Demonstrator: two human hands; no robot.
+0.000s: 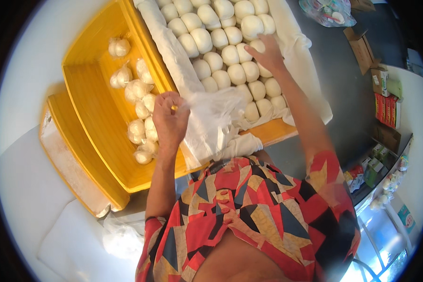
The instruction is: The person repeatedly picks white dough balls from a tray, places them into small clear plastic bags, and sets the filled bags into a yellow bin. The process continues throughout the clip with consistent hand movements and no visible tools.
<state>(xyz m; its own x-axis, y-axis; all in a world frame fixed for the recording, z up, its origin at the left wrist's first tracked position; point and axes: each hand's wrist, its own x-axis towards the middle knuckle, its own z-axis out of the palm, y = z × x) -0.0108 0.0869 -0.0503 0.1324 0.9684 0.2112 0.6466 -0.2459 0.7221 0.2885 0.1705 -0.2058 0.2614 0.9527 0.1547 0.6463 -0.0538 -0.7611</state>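
Right grip (pixel 269 55) spreads over a steamed bun (pixel 257 45); leftward and bodyward, left grip (pixel 170 117) pinches a plastic bag (pixel 216 109) (clear, filmy).

yellow crate wall (pixel 149 49) beside the left hand (pixel 170 117), plastic bag (pixel 212 112) between it and right hand (pixel 269 55), open room above buns (pixel 230 55)
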